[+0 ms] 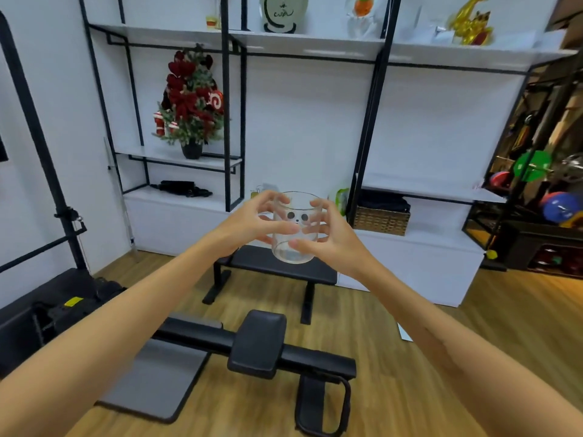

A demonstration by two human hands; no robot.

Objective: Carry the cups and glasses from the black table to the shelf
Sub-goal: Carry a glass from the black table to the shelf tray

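The glass [295, 228] is seen as clear and glossy. The shelf [315, 45] boards look smooth white, framed in matt black metal. The floor [410, 373] is wood-look, the basket [381, 220] woven wicker.

A home gym room: weight bench [274, 266], coloured weight plates [533, 167], decorated wall shelf [315, 42], wooden floor [473, 342]

At the upper left of centre we see a small decorated Christmas tree [189, 99] in a dark pot. At the far upper right stands a gold figurine [471, 20]. Right of centre sits a woven basket [381, 220]. In the lower middle, on the wood floor [492, 313], stands a black exercise bench [277, 269].
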